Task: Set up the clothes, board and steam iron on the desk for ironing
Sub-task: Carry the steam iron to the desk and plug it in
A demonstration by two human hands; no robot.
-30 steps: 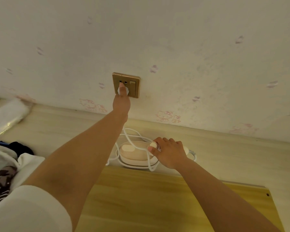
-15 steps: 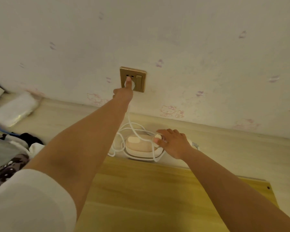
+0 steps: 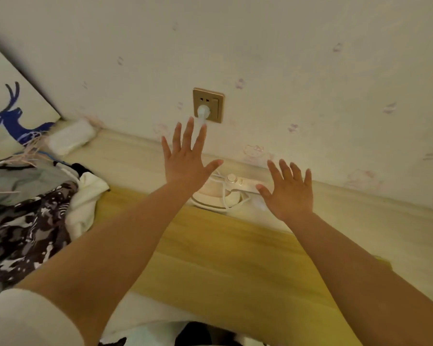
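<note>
A small white and pink steam iron (image 3: 219,193) lies on the pale desk (image 3: 130,166) by the wall, its white cord looped around it. Its white plug (image 3: 203,112) sits in the gold wall socket (image 3: 208,105). A yellow wooden board (image 3: 225,258) lies flat in front of the iron. A heap of clothes (image 3: 33,216), grey, white and dark patterned, is piled at the left. My left hand (image 3: 189,158) hovers open just below the socket, fingers spread. My right hand (image 3: 289,192) is open too, held just right of the iron, holding nothing.
A cushion with a blue deer print (image 3: 8,111) leans on the wall at far left. A white wrapped packet (image 3: 70,139) lies beside it. The wall rises straight behind the desk. Light and dark fabric shows at the bottom edge.
My left hand let go of the plug, which stays in the socket, and drew back. My right hand lifted off the iron. Both hands now have spread fingers.
</note>
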